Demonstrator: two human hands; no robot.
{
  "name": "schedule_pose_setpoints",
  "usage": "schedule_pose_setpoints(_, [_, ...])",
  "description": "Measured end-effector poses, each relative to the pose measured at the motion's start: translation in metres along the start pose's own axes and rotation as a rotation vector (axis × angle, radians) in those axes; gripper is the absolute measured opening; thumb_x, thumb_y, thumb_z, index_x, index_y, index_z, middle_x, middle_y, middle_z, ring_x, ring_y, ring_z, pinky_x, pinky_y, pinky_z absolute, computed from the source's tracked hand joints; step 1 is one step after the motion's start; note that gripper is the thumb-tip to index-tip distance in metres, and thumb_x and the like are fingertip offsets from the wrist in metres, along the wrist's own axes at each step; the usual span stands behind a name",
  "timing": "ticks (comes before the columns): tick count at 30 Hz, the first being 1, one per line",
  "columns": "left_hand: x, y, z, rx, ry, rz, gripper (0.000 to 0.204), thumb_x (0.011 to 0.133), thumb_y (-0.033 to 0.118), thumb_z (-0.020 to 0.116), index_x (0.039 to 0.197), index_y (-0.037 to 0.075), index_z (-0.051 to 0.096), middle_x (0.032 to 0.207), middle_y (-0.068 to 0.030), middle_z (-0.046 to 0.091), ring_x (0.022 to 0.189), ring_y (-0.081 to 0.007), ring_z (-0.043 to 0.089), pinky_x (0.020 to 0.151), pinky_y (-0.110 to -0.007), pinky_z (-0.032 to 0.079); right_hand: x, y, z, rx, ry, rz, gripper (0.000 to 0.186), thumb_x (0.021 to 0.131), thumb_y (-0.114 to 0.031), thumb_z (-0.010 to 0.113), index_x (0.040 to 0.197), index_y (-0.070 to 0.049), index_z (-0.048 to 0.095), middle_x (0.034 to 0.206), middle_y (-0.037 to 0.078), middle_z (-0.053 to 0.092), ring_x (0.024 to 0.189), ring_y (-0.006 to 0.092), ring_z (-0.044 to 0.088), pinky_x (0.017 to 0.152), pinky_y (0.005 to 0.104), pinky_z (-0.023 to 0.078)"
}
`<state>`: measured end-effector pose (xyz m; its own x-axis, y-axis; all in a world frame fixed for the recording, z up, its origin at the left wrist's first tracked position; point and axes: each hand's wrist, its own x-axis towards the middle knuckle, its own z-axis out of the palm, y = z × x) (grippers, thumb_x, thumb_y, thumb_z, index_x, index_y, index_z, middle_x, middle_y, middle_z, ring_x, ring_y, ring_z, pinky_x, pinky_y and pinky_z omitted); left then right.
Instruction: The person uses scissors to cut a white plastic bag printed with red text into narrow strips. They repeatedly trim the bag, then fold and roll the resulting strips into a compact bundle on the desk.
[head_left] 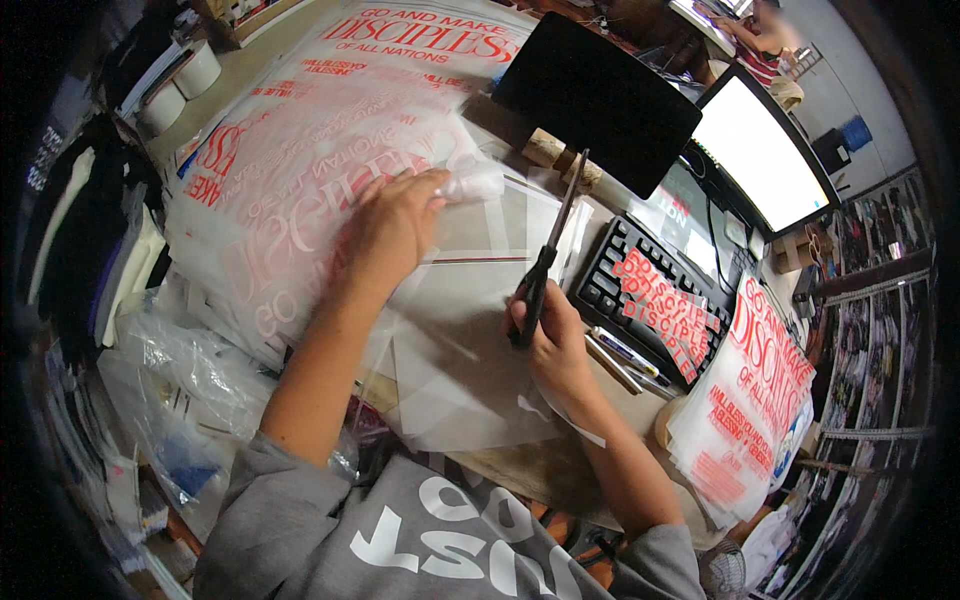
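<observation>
My left hand (395,225) lies over a pile of translucent sheets (270,250) printed in red, its fingers curled at a crumpled edge of the top sheet. My right hand (545,345) grips black-handled scissors (550,255), blades pointing up and away from me, apparently closed. Plain sheets (455,320) lie between my hands. Beside my right hand is a black keyboard (600,285) with small red-printed cutouts (655,305) on it and several pens (625,355) in front. Another red-printed stack (750,410) lies at the right.
A black panel (595,90) and a lit monitor (760,150) stand at the back, near cardboard tubes (550,145). Clear plastic bags (180,400) and dark fabric (85,220) are at left, white rolls (190,70) behind. A person (760,50) is at the upper right; shelves (880,350) line the right.
</observation>
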<state>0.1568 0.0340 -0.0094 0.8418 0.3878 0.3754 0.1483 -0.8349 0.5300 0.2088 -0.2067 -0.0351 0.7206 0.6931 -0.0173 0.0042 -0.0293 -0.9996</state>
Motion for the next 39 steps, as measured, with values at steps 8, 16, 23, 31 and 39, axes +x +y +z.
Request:
schedule_pose_setpoints(8, [-0.021, 0.048, -0.065, 0.095, -0.078, 0.214, 0.038, 0.089, 0.013, 0.066, 0.127, 0.006, 0.064, 0.126, -0.0178, 0.066, 0.118, -0.0355, 0.061, 0.101, -0.046, 0.046, 0.031, -0.019, 0.048, 0.455, 0.275, -0.31, 0.029, 0.105, -0.035, 0.052, 0.105, -0.006, 0.049, 0.089, 0.003, 0.056, 0.08, 0.0118, 0.054, 0.072, 0.0251, 0.044])
schedule_pose_setpoints(16, [-0.104, 0.108, -0.041, -0.354, -0.183, 0.455, 0.032, 0.085, 0.02, 0.073, 0.113, 0.005, 0.066, 0.107, -0.0085, 0.066, 0.104, -0.0286, 0.062, 0.097, -0.045, 0.047, 0.027, -0.013, 0.041, 0.548, 0.409, -0.304, 0.027, 0.107, -0.03, 0.048, 0.105, -0.004, 0.048, 0.089, 0.006, 0.057, 0.082, 0.0136, 0.055, 0.076, 0.0292, 0.047])
schedule_pose_setpoints(23, [-0.15, 0.078, -0.028, -0.216, -0.379, 0.494, 0.022, 0.071, 0.015, 0.073, 0.093, 0.012, 0.072, 0.101, -0.0013, 0.065, 0.103, -0.0255, 0.062, 0.098, -0.049, 0.046, 0.01, -0.021, 0.008, 0.531, 0.185, -0.062, 0.034, 0.106, -0.037, 0.05, 0.101, -0.004, 0.053, 0.086, 0.004, 0.059, 0.079, 0.0141, 0.059, 0.081, 0.0338, 0.054])
schedule_pose_setpoints(31, [-0.086, 0.075, -0.077, -0.316, -0.596, 0.269, 0.019, 0.076, 0.013, 0.07, 0.093, 0.005, 0.073, 0.121, -0.0107, 0.064, 0.121, -0.0349, 0.055, 0.107, -0.051, 0.041, -0.015, -0.016, -0.006, 0.254, -0.006, -0.045, 0.024, 0.106, -0.029, 0.052, 0.103, -0.006, 0.05, 0.086, 0.003, 0.056, 0.08, 0.012, 0.055, 0.075, 0.0288, 0.047])
schedule_pose_setpoints(39, [-0.013, 0.015, 0.017, 0.39, 0.007, 0.001, 0.046, 0.087, 0.023, 0.07, 0.129, 0.006, 0.062, 0.15, -0.0164, 0.047, 0.139, -0.0365, 0.042, 0.112, -0.048, 0.037, -0.026, -0.019, 0.001, 0.154, 0.047, -0.069, 0.034, 0.104, -0.037, 0.054, 0.103, -0.003, 0.051, 0.089, 0.006, 0.06, 0.081, 0.0156, 0.06, 0.089, 0.0355, 0.05])
